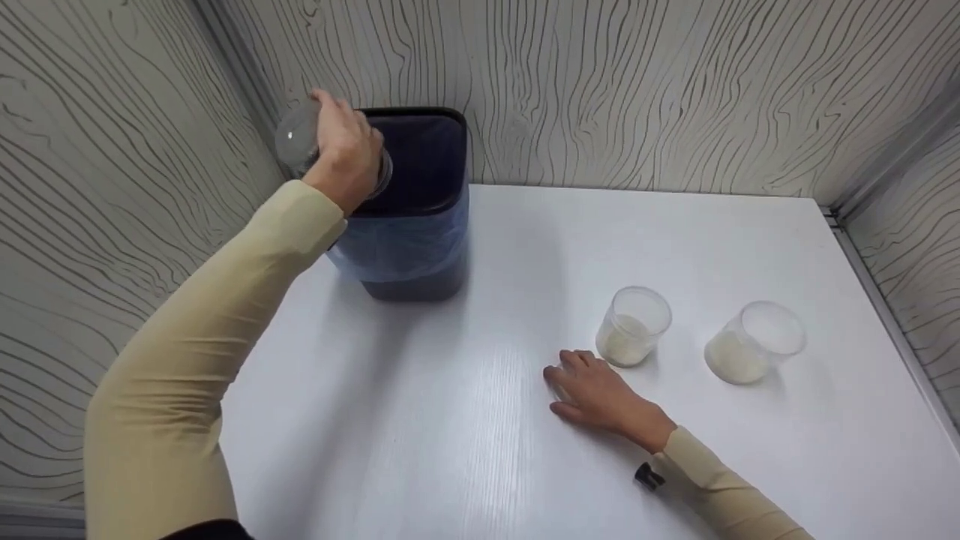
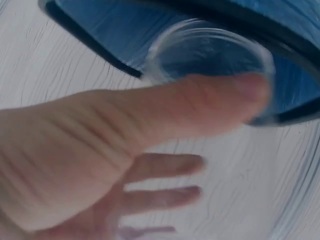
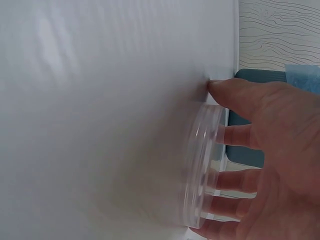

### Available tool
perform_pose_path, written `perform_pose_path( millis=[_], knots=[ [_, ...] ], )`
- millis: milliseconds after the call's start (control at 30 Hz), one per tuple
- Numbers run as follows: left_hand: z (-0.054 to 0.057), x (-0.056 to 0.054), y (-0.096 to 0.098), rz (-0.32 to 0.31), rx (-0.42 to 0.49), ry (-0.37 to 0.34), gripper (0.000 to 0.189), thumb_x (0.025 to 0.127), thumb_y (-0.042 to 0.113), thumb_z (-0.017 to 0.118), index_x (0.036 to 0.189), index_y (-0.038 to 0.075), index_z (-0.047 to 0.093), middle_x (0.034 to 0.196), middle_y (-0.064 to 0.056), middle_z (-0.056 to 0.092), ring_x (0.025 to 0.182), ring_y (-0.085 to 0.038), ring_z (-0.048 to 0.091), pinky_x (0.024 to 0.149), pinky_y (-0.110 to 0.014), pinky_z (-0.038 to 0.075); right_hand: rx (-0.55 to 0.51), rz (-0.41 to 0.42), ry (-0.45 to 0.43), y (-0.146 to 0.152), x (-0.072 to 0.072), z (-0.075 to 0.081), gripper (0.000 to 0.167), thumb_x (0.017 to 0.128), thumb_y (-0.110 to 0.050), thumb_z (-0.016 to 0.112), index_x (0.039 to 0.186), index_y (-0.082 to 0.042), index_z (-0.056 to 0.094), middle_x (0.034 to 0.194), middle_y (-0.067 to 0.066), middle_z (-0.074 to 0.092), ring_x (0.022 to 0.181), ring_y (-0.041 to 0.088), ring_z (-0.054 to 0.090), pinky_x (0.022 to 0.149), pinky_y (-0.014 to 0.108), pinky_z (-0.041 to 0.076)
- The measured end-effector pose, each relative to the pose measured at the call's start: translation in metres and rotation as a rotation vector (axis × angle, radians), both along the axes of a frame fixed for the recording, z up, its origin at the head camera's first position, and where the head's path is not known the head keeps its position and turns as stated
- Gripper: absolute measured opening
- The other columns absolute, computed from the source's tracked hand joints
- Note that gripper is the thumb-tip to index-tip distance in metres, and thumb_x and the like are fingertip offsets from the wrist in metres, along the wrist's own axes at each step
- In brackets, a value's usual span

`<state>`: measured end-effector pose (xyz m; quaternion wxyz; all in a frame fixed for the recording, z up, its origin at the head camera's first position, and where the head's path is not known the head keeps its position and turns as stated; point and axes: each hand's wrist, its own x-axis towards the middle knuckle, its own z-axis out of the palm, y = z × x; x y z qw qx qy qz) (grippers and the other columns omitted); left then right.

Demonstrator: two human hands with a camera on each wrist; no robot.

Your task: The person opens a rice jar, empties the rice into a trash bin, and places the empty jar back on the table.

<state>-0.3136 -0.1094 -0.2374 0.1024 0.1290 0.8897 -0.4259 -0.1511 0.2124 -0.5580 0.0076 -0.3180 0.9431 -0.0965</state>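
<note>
My left hand (image 1: 349, 150) grips a clear plastic jar (image 1: 298, 141) tipped on its side, its mouth toward the opening of a dark bin (image 1: 450, 191) lined with a blue bag (image 1: 405, 247). In the left wrist view the thumb lies along the jar (image 2: 220, 37) and the other fingers show through its clear wall. Low over the white table, my right hand (image 1: 600, 394) has its fingers and thumb around a clear round lid (image 3: 202, 165), mostly covered by the hand in the head view.
Just beyond my right hand stands a clear cup (image 1: 634, 326) with pale contents in its bottom. A second such cup (image 1: 754, 343) is farther right. Patterned panels (image 1: 600, 90) border the white table (image 1: 450, 450). A small black clip (image 1: 649, 476) is beside the right cuff.
</note>
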Motion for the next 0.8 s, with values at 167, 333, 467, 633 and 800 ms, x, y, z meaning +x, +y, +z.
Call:
perform_pose_path(
  millis=[167, 333, 467, 633, 800],
  knots=[
    [-0.002, -0.002, -0.006, -0.076, 0.114, 0.059, 0.069, 0.096, 0.023, 0.058, 0.153, 0.003, 0.024, 0.145, -0.034, 0.037, 0.131, -0.055, 0.036, 0.108, -0.066, 0.032, 0.011, -0.009, -0.019, 0.0, 0.001, 0.0, 0.044, 0.087, -0.034, 0.07, 0.122, -0.012, 0.059, 0.124, 0.021, 0.056, 0.114, 0.042, 0.054, 0.088, 0.056, 0.05],
    [-0.007, 0.002, -0.005, 0.019, 0.044, -0.028, 0.069, 0.093, 0.029, 0.062, 0.149, 0.002, 0.033, 0.144, -0.032, 0.042, 0.131, -0.055, 0.038, 0.106, -0.065, 0.034, 0.016, -0.013, -0.03, 0.0, 0.001, 0.0, 0.045, 0.087, -0.035, 0.07, 0.124, -0.011, 0.058, 0.128, 0.023, 0.055, 0.116, 0.043, 0.054, 0.09, 0.058, 0.049],
    [-0.004, 0.002, -0.005, 0.017, 0.049, -0.003, 0.063, 0.097, 0.028, 0.057, 0.149, 0.003, 0.033, 0.143, -0.033, 0.041, 0.131, -0.056, 0.037, 0.107, -0.065, 0.033, 0.008, -0.011, -0.004, 0.0, 0.001, 0.0, 0.045, 0.086, -0.035, 0.07, 0.123, -0.011, 0.059, 0.127, 0.024, 0.056, 0.116, 0.043, 0.054, 0.091, 0.057, 0.049],
    [0.003, 0.004, -0.009, -0.015, 0.092, 0.033, 0.06, 0.099, 0.024, 0.052, 0.151, 0.004, 0.029, 0.142, -0.035, 0.039, 0.129, -0.057, 0.037, 0.106, -0.066, 0.033, 0.001, -0.001, 0.034, 0.0, 0.001, -0.001, 0.041, 0.085, -0.032, 0.071, 0.119, -0.012, 0.059, 0.122, 0.021, 0.057, 0.111, 0.041, 0.056, 0.086, 0.054, 0.051],
    [0.004, 0.009, -0.014, -0.041, 0.24, 0.105, 0.064, 0.1, 0.029, 0.053, 0.151, 0.001, 0.027, 0.139, -0.037, 0.041, 0.125, -0.056, 0.041, 0.103, -0.066, 0.038, -0.002, 0.005, 0.038, -0.001, 0.001, 0.0, 0.041, 0.085, -0.032, 0.071, 0.118, -0.012, 0.06, 0.121, 0.021, 0.057, 0.11, 0.041, 0.056, 0.086, 0.054, 0.051]
  ],
)
